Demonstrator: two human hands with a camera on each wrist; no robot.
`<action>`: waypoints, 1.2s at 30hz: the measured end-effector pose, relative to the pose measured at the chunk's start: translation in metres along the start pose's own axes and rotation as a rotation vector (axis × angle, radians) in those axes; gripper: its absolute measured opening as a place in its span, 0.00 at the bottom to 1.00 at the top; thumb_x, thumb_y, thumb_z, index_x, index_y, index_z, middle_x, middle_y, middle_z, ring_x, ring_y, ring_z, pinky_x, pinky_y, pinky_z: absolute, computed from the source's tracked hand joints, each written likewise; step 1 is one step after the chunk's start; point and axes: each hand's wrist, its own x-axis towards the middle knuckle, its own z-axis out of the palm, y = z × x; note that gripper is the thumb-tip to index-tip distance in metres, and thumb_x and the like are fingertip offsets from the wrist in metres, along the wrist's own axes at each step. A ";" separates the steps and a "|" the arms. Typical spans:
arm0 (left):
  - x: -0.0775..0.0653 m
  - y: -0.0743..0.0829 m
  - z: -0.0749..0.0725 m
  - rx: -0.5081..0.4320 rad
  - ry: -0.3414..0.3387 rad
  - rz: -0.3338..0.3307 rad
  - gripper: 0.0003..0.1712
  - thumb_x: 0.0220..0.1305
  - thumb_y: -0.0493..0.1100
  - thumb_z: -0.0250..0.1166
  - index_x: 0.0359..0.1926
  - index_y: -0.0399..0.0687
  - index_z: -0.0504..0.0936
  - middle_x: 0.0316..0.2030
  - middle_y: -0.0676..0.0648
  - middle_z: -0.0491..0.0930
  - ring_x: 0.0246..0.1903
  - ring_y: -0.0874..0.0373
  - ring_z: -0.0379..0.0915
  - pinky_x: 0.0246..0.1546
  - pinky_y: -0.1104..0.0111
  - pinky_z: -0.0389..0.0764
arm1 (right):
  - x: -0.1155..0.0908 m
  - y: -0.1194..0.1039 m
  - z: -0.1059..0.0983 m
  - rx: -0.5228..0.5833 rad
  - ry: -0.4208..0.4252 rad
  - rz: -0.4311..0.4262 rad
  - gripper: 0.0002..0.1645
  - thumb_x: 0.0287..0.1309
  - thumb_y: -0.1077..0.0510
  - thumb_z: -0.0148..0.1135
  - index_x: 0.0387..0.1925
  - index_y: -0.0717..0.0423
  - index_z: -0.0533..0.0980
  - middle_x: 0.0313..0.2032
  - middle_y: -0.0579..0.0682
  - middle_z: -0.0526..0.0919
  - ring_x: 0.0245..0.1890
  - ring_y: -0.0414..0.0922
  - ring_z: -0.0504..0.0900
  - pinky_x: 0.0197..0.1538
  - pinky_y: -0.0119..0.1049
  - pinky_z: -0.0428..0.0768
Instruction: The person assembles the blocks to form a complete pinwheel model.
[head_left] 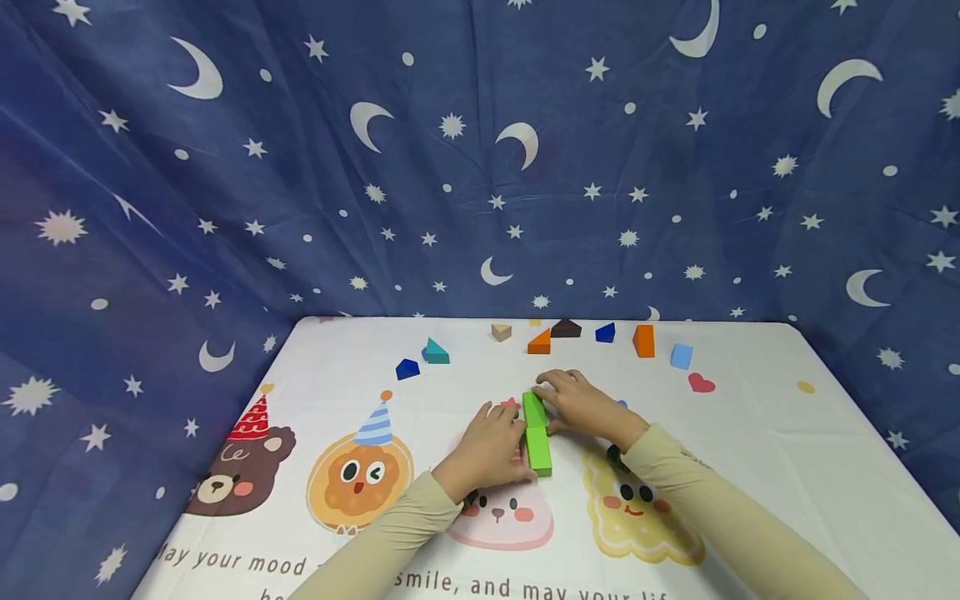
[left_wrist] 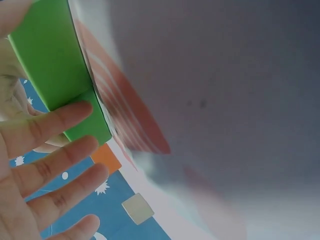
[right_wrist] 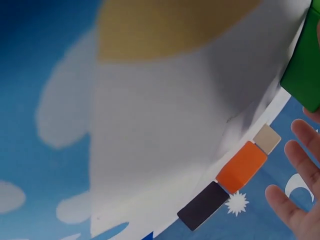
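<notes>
Head view: two green blocks [head_left: 537, 448], end to end on the desk [head_left: 810, 483], lie between left hand [head_left: 489, 446] and right hand [head_left: 587, 408], long axis running near to far, the right nearer the far end; left wrist: straight fingers [left_wrist: 60, 120] touching their side; right wrist: fingers [right_wrist: 301, 158] loosely extended.

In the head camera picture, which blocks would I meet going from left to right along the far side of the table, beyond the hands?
Dark blue block, teal block, beige block, orange triangle, dark brown block, second dark blue block, taller orange block, light blue block.
</notes>
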 end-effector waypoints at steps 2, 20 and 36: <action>0.000 -0.002 -0.001 0.005 0.002 0.002 0.45 0.47 0.74 0.62 0.56 0.46 0.76 0.58 0.45 0.73 0.59 0.52 0.67 0.64 0.55 0.63 | 0.002 0.000 0.000 -0.009 -0.008 0.005 0.43 0.39 0.38 0.70 0.54 0.60 0.74 0.52 0.56 0.74 0.56 0.53 0.73 0.57 0.50 0.71; 0.000 -0.010 -0.008 0.037 -0.069 0.046 0.43 0.49 0.73 0.62 0.57 0.48 0.74 0.55 0.48 0.74 0.55 0.54 0.70 0.63 0.55 0.65 | 0.003 -0.006 -0.004 0.044 -0.058 0.050 0.46 0.42 0.37 0.68 0.56 0.63 0.71 0.55 0.57 0.74 0.58 0.54 0.71 0.59 0.53 0.69; -0.001 -0.012 -0.003 0.098 -0.020 0.110 0.44 0.51 0.75 0.57 0.58 0.49 0.71 0.53 0.47 0.74 0.55 0.54 0.69 0.63 0.57 0.66 | -0.002 -0.005 -0.003 0.042 -0.006 0.038 0.44 0.41 0.36 0.68 0.54 0.61 0.72 0.53 0.58 0.75 0.56 0.54 0.73 0.58 0.52 0.71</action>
